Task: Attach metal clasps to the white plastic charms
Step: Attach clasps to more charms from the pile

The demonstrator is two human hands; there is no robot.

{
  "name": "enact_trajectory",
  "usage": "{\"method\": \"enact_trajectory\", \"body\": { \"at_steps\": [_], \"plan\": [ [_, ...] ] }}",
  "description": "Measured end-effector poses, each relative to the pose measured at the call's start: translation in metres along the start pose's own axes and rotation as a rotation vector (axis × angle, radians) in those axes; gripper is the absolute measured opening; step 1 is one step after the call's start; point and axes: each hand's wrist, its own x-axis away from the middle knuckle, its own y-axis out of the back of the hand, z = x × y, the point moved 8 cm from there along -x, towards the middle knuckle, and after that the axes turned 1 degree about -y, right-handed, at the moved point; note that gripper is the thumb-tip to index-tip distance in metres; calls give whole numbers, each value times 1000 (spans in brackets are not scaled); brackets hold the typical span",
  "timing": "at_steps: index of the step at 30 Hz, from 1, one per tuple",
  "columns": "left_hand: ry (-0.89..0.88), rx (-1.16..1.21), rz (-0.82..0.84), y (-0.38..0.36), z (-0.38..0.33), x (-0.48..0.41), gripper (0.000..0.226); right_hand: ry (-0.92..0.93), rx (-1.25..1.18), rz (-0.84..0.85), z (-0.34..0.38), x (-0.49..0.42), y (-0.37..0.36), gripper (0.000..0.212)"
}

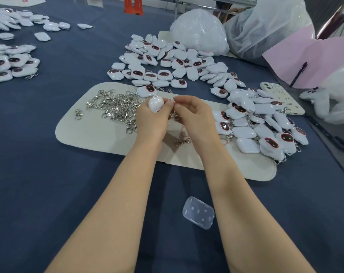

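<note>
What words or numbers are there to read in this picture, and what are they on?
No word or number here is readable.
Phone case: small dark marks, too blurred to read.
White sheet, far left corner: red mark, too small to read.
White charm in the left hand: plain back, no print.
Piled charms: dark faces only, no letters.

Clasp heap point(116, 107) at left on mat point(84, 133), charm pile point(167, 62) behind, case point(198, 212) in front.
</note>
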Motion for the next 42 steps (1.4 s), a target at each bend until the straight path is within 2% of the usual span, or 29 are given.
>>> {"method": "enact_trajectory", "body": {
  "at_steps": [7,13,16,20,29,33,38,42],
  "plan": [
    [19,17,21,-3,1,1,24,50,47,-62,5,-1,3,10],
    [-3,-19,32,-3,-1,1,22,98,168,-64,10,2,5,31],
    [-65,-91,33,-4,-6,2,20,167,220,-66,16,4,4,23],
    [-171,-195,16,-4,-14,4,7,175,241,-87,15,4,2,12],
    [-246,-355,66,-9,-19,6,10,201,242,-144,18,4,5,13],
    [-216,-375,62,-7,-17,5,19,239,257,-148,21,4,6,14],
    [-104,-239,81,-8,-13,5,11,260,233,-179,23,5,7,14],
    [-106,-210,73,-7,-13,5,6,265,259,-189,24,7,7,14]
  ]
}}
